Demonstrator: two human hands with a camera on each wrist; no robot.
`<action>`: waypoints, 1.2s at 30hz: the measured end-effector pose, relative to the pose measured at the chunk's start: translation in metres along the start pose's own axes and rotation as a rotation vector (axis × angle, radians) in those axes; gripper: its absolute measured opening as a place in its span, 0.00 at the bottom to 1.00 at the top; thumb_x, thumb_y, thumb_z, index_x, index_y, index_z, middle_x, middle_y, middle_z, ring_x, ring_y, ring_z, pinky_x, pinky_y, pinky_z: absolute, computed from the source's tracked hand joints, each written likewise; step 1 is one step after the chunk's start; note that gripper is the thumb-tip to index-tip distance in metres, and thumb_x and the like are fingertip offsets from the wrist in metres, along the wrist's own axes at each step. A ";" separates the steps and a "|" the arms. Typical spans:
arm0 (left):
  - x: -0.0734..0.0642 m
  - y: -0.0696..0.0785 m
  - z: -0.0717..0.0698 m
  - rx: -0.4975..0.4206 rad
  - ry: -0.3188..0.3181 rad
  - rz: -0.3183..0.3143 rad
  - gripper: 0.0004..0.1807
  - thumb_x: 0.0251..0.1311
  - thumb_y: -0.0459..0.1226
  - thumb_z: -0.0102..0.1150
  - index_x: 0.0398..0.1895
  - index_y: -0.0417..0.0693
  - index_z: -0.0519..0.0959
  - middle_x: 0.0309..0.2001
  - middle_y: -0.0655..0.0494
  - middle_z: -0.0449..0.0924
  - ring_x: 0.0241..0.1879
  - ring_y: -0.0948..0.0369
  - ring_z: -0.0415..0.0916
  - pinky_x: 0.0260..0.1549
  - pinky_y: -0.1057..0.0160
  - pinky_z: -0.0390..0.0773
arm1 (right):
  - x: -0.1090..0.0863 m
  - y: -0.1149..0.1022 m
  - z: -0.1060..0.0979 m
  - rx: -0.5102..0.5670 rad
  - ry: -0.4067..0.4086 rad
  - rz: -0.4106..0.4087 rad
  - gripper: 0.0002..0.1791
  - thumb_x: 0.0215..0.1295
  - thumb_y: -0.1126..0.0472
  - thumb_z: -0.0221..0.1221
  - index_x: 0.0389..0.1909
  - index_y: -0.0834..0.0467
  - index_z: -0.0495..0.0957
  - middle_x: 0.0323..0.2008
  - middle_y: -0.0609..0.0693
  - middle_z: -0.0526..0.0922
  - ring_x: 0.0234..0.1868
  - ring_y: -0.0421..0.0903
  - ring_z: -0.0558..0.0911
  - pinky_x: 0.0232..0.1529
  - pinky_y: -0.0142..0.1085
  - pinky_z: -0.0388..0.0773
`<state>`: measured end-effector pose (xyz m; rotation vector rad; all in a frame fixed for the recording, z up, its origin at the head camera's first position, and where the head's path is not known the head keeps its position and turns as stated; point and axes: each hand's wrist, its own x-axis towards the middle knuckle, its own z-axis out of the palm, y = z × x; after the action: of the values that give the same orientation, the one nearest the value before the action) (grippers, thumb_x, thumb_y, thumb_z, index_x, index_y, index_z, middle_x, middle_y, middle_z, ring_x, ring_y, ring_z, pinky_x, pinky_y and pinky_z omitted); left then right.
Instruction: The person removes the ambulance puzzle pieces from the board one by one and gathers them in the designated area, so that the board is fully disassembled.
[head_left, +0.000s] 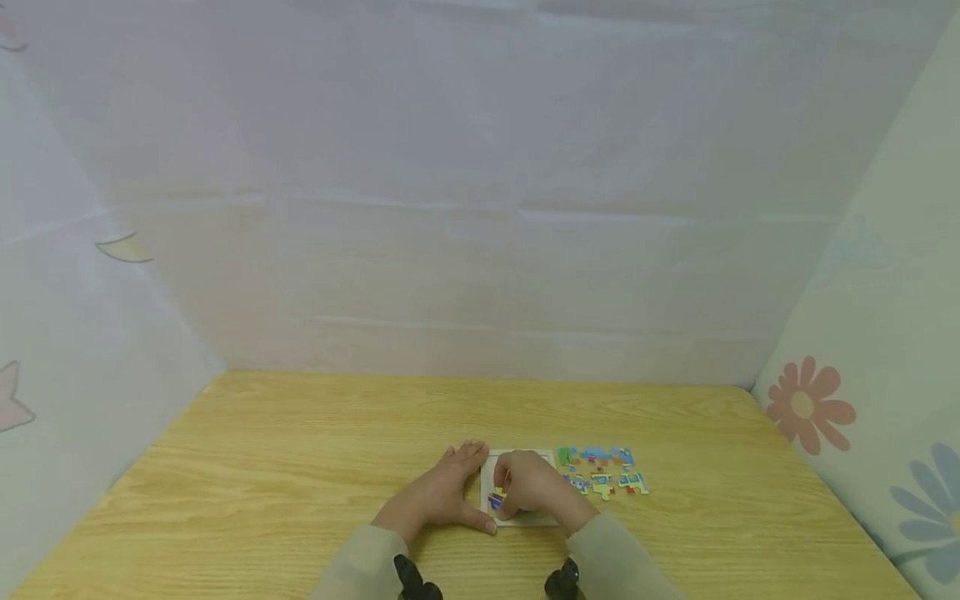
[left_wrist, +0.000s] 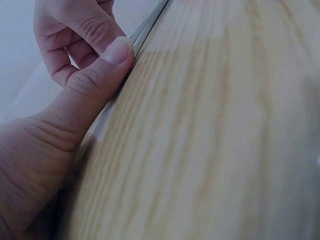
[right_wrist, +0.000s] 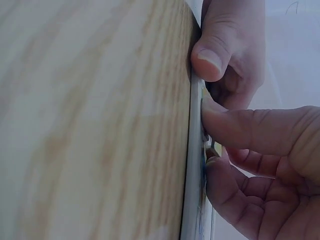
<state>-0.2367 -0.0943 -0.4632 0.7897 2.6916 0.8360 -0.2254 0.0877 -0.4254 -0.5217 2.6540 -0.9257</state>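
Note:
A pale puzzle tray (head_left: 528,522) lies flat on the table, with purple and yellow puzzle pieces (head_left: 496,500) showing at its lower left. My left hand (head_left: 438,493) rests along the tray's left side, fingers extended and thumb at the near corner. In the left wrist view its thumb (left_wrist: 102,67) lies against the tray's edge. Over the tray, my right hand (head_left: 531,485) bends its fingers down. A small puzzle piece (right_wrist: 215,148) shows between its thumb and index finger in the right wrist view, pinched low over the tray; its picture is mostly hidden.
Right of the tray, several loose puzzle pieces (head_left: 601,482) in blue, green, yellow and red lie in rough rows. The wooden table (head_left: 300,467) meets a pale cloth backdrop (head_left: 480,250) behind, and flower-patterned cloth (head_left: 847,333) hangs on the right.

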 end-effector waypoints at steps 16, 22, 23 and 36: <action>0.002 0.000 0.000 -0.003 -0.002 0.000 0.64 0.32 0.65 0.68 0.71 0.42 0.52 0.73 0.47 0.46 0.72 0.48 0.39 0.68 0.44 0.45 | -0.001 0.026 -0.001 0.301 0.026 -0.033 0.08 0.52 0.67 0.65 0.31 0.61 0.75 0.25 0.48 0.75 0.26 0.42 0.73 0.26 0.32 0.72; 0.001 0.000 0.001 0.005 -0.010 -0.016 0.64 0.31 0.65 0.67 0.71 0.43 0.52 0.73 0.49 0.46 0.72 0.50 0.39 0.69 0.46 0.44 | 0.001 0.034 0.004 0.496 0.052 0.017 0.10 0.56 0.65 0.62 0.37 0.64 0.76 0.27 0.49 0.76 0.27 0.42 0.75 0.28 0.33 0.77; 0.001 0.000 0.001 0.007 -0.009 -0.014 0.64 0.31 0.65 0.67 0.71 0.43 0.52 0.73 0.49 0.46 0.72 0.50 0.39 0.68 0.46 0.44 | 0.001 0.035 0.004 0.523 0.056 0.023 0.10 0.57 0.65 0.62 0.38 0.65 0.76 0.27 0.49 0.76 0.27 0.42 0.75 0.28 0.33 0.77; 0.001 0.000 0.000 0.005 -0.014 -0.015 0.64 0.32 0.65 0.67 0.71 0.43 0.52 0.73 0.49 0.47 0.72 0.49 0.40 0.68 0.44 0.46 | -0.001 0.037 0.002 0.721 0.142 0.079 0.15 0.59 0.62 0.60 0.42 0.70 0.77 0.27 0.46 0.78 0.24 0.39 0.73 0.27 0.30 0.74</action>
<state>-0.2378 -0.0937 -0.4627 0.7722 2.6852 0.8184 -0.2324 0.1142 -0.4502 -0.1755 2.1944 -1.8158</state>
